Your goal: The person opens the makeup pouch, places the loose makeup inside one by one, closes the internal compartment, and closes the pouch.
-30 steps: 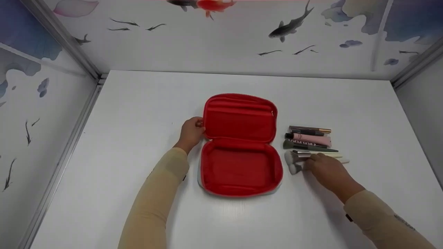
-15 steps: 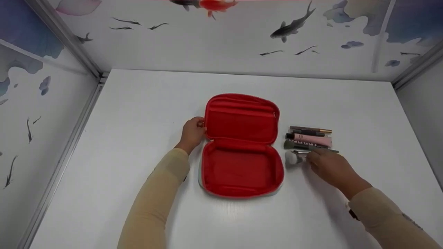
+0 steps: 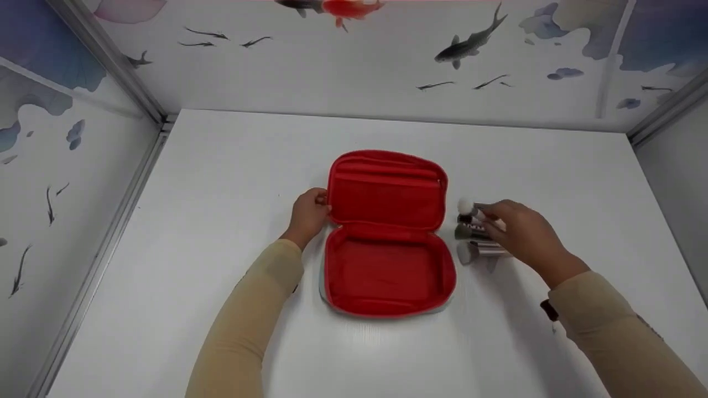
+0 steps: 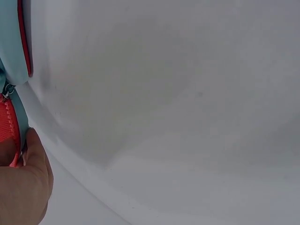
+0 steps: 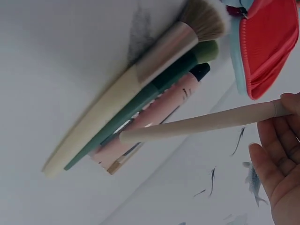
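Note:
An open zip case point(image 3: 390, 271) with red lining and a pale blue outside lies mid-table, its lid point(image 3: 386, 202) folded back. At the lid's left edge, my left hand point(image 3: 308, 215) pinches the rim between thumb and fingers, as the left wrist view shows. My right hand point(image 3: 525, 229) holds a makeup brush point(image 5: 201, 124) with a slim cream handle above the other cosmetics. Its white bristles point toward the case in the head view. Beneath lie a larger makeup brush point(image 5: 108, 103), a green makeup brush point(image 5: 140, 101) and a pink tube point(image 5: 164, 110).
The white table point(image 3: 232, 149) meets a back wall point(image 3: 354, 72) printed with fish. A side wall point(image 3: 83, 182) with a metal frame stands at the left. The cosmetics lie just right of the case, partly hidden by my right hand.
My right hand has picked up the small white-bristled makeup brush from the near end of the row and carried it up and away from me. My left hand stays at the lid.

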Available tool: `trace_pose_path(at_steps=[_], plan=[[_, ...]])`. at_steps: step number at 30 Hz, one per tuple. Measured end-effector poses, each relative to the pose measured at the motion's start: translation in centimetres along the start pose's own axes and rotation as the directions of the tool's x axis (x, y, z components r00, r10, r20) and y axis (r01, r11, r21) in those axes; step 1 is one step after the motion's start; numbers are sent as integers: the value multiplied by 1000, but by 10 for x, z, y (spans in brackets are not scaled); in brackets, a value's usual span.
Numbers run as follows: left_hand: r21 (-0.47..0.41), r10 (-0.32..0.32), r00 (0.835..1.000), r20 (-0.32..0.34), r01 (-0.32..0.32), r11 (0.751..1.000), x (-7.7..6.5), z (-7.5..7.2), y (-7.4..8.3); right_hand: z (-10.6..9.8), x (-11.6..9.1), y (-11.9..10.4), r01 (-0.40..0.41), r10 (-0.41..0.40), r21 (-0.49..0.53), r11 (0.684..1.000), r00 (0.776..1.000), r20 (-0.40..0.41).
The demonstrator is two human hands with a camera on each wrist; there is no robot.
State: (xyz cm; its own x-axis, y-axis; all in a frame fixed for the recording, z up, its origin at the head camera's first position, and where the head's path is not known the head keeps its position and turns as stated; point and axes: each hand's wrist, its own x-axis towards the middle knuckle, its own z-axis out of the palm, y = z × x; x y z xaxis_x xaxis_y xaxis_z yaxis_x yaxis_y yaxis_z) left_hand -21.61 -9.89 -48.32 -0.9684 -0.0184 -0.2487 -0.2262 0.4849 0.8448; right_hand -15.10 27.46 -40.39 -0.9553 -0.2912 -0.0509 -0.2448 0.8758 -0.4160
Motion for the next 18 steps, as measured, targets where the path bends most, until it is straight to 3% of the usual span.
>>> trace_pose_path(at_steps=[6,18], plan=[[-21,-18,1000,2,18,1000,-1,0,-2,-9,19,-18,-20,20,95,995,1000,-2],[-18,-30,1000,4,30,999,-3,0,-1,-14,53,-52,92,-88,118,989,995,-41]])
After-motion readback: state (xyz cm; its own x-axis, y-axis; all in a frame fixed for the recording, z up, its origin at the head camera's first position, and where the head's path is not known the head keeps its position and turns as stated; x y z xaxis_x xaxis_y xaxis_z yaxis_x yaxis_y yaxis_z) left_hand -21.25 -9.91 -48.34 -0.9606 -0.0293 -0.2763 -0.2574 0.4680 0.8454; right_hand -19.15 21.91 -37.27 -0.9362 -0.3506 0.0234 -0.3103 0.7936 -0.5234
